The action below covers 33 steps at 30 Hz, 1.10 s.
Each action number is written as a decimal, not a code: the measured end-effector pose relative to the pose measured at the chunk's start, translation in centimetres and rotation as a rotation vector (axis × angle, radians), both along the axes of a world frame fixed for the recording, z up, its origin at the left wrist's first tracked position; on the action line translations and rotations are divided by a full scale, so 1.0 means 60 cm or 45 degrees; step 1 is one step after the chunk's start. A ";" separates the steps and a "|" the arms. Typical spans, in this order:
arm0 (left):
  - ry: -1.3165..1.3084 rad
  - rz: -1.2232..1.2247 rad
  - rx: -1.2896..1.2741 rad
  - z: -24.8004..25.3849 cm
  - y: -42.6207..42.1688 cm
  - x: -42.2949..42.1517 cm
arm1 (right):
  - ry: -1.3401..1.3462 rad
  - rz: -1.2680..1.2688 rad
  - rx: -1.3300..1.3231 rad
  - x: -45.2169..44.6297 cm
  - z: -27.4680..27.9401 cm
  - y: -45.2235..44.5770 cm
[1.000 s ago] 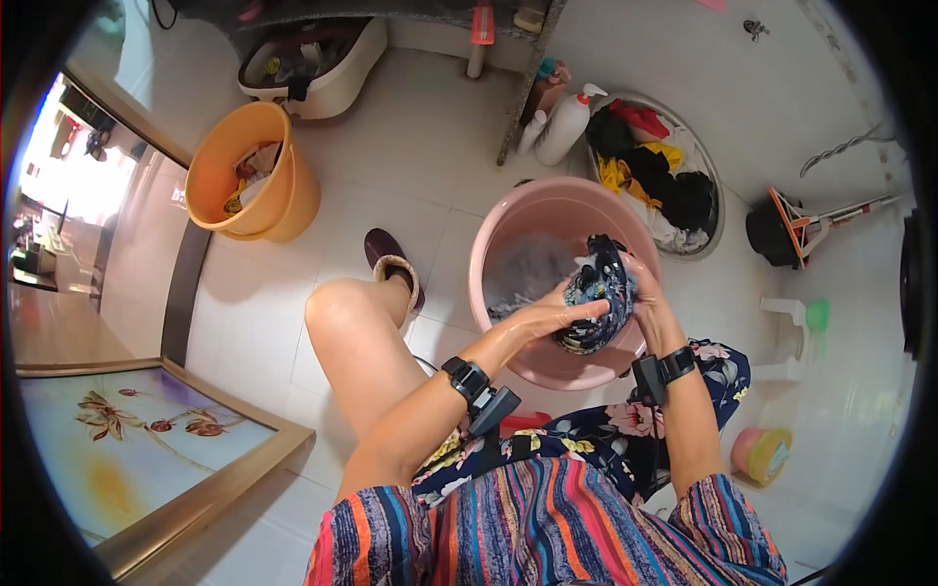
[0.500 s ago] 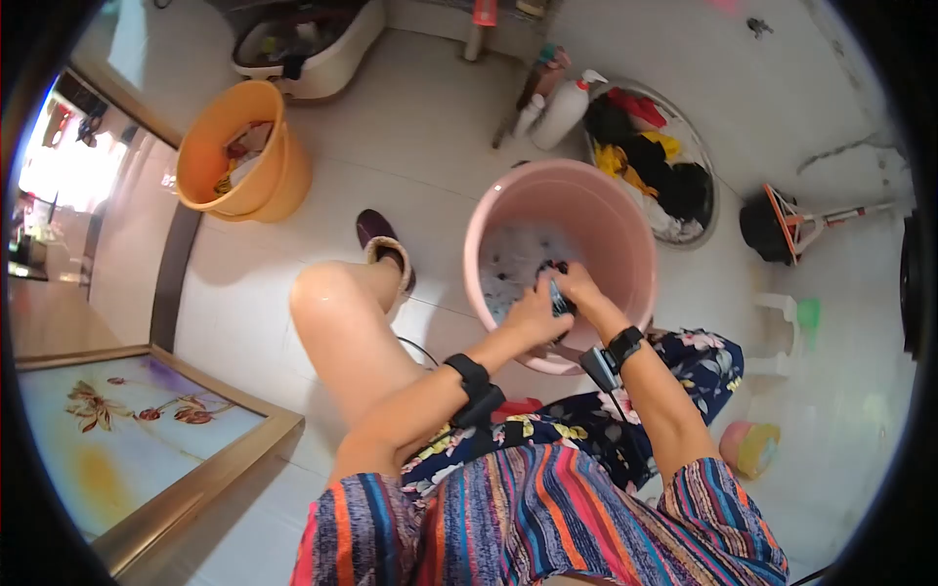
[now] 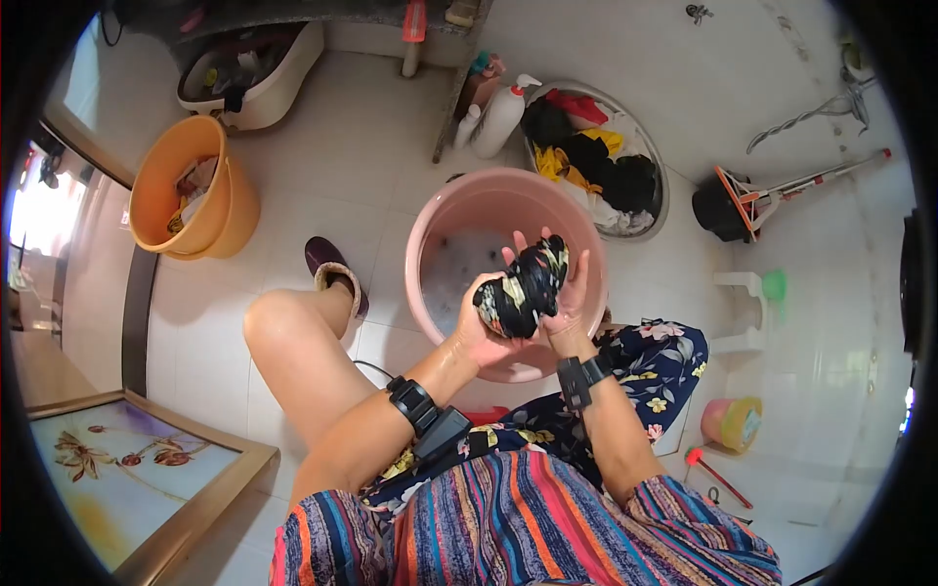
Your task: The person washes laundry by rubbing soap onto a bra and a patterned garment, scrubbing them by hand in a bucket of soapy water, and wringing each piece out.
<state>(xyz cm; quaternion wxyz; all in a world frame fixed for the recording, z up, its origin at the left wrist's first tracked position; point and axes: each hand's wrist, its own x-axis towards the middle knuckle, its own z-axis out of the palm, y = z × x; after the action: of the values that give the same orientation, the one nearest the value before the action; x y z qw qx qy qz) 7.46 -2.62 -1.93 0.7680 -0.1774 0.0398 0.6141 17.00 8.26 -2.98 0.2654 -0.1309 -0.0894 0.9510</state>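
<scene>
Head view, your left hand under a wadded black patterned cloth, its fingers mostly hidden, closure unclear, your right hand open against the cloth, digits spread, bundle above the pink tub.

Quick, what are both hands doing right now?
Left hand: holding one end of the bunched cloth.
Right hand: open, fingers spread, against the same cloth.

The bundle was cloth, creased and wet-looking. The tub was smooth plastic, as was the bucket (both faintly glossy). The basin appeared to be shiny metal. The floor was smooth, glossy tile. The frame had a polished, metallic finish; the shirt was matt, woven-looking cloth.
</scene>
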 end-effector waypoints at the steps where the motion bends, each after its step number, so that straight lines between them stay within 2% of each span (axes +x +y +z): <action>1: -0.060 0.037 0.044 0.004 0.007 -0.006 | -0.088 -0.084 0.145 -0.008 0.000 0.004; 2: -0.124 0.073 0.089 0.005 0.014 -0.011 | -0.088 -0.086 0.150 -0.006 -0.003 0.024; 4: -0.071 0.024 0.074 0.015 0.022 -0.013 | -0.362 -0.012 0.275 0.001 -0.009 0.079; 6: 0.204 0.032 0.064 0.072 0.020 -0.017 | -0.383 0.195 0.052 -0.018 0.055 0.099; 8: 0.260 0.029 0.203 0.087 0.020 -0.019 | -0.398 0.269 0.100 -0.030 0.106 0.113; 10: 0.511 0.021 0.269 0.107 0.018 -0.017 | -0.690 0.257 0.401 -0.044 0.150 0.120; 12: 0.467 0.061 0.345 0.131 0.016 -0.019 | -0.941 0.403 0.554 -0.054 0.178 0.130; 13: 0.635 0.062 0.344 0.138 0.017 -0.018 | -0.952 0.406 0.557 -0.059 0.183 0.133; 15: 0.928 0.037 0.205 0.138 0.018 -0.006 | -1.056 0.593 1.091 -0.064 0.184 0.135; 16: 0.917 0.045 0.200 0.133 0.019 0.000 | -1.063 0.607 1.090 -0.065 0.182 0.135; 18: 1.145 0.026 0.091 0.113 0.020 0.018 | -1.126 0.679 1.423 -0.064 0.171 0.134; 19: 1.092 0.066 0.155 0.091 0.028 0.029 | -1.131 0.693 1.421 -0.067 0.166 0.131; 20: 1.082 0.070 0.147 0.084 0.030 0.035 | -1.246 0.761 1.514 -0.072 0.160 0.128; 22: 1.333 0.068 0.044 0.067 0.034 0.048 | -1.469 0.897 1.695 -0.080 0.143 0.121; 23: 1.486 0.034 -0.053 0.048 0.042 0.056 | -1.490 0.910 2.002 -0.082 0.133 0.121; 24: 1.482 0.031 -0.061 0.031 0.047 0.065 | -1.488 0.918 1.996 -0.084 0.116 0.120; 26: 1.700 -0.129 -0.299 0.026 0.049 0.064 | -1.617 0.770 2.467 -0.085 0.073 0.118; 28: 1.796 -0.121 -0.333 -0.005 0.057 0.063 | -1.626 0.765 2.447 -0.076 0.033 0.125; 30: 2.060 -0.236 -0.313 -0.016 0.057 0.049 | -1.527 0.790 1.789 -0.057 -0.004 0.140; 31: 2.247 -0.320 -0.312 0.006 0.048 0.033 | -1.463 0.734 1.800 -0.052 0.008 0.137; 32: 2.265 -0.340 -0.300 0.004 0.044 0.027 | -1.462 0.711 1.782 -0.047 0.016 0.139; 33: 2.545 -0.232 -0.318 0.003 0.040 0.020 | -1.500 0.565 2.142 -0.042 0.027 0.146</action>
<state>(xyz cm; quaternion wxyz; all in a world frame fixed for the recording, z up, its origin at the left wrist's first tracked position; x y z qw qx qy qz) 8.65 -0.23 -1.73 0.4028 0.3429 0.7421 0.4117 14.47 17.04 -1.37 0.0051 -0.3270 -0.8583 0.3955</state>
